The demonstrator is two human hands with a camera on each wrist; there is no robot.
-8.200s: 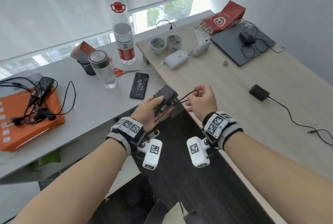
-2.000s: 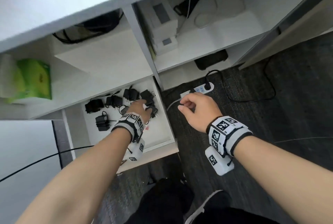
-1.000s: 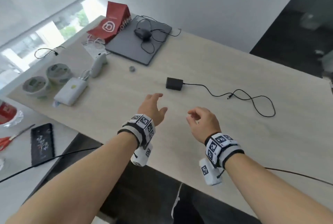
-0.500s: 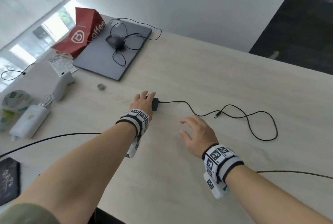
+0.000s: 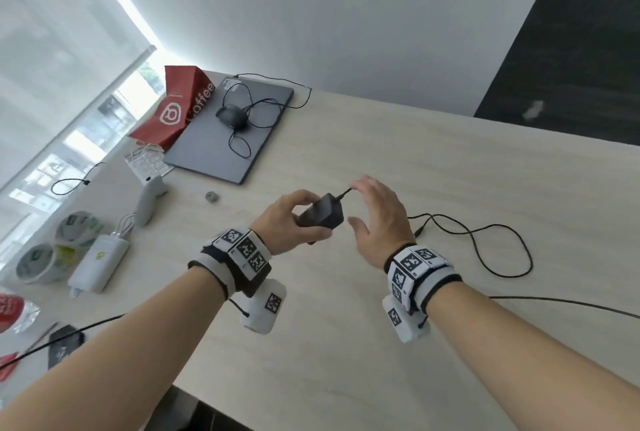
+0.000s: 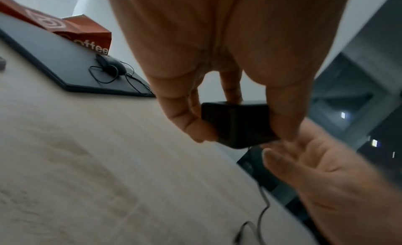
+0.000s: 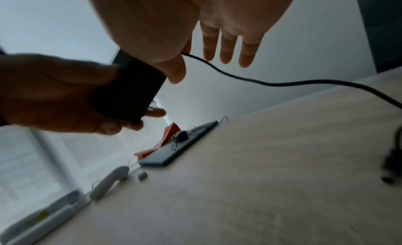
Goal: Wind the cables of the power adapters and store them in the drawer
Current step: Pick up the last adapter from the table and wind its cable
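My left hand grips a black power adapter by its sides and holds it above the pale wooden table. In the left wrist view, thumb and fingers clamp the adapter. My right hand is right beside it, fingers straight and spread, holding nothing. The adapter's thin black cable leaves the adapter's top, passes behind my right hand and lies in a loose loop on the table, its plug end to the right of that hand. The cable hangs slack past my right thumb. No drawer is in view.
A closed grey laptop with a wired mouse on it and a red coffee bag lie at the back left. A white handheld device, a white box, tape rolls and a small grey ring sit to the left.
My left hand has lifted the adapter off the table, where it lay half a second ago. My right hand has risen from the table and come up beside the adapter.
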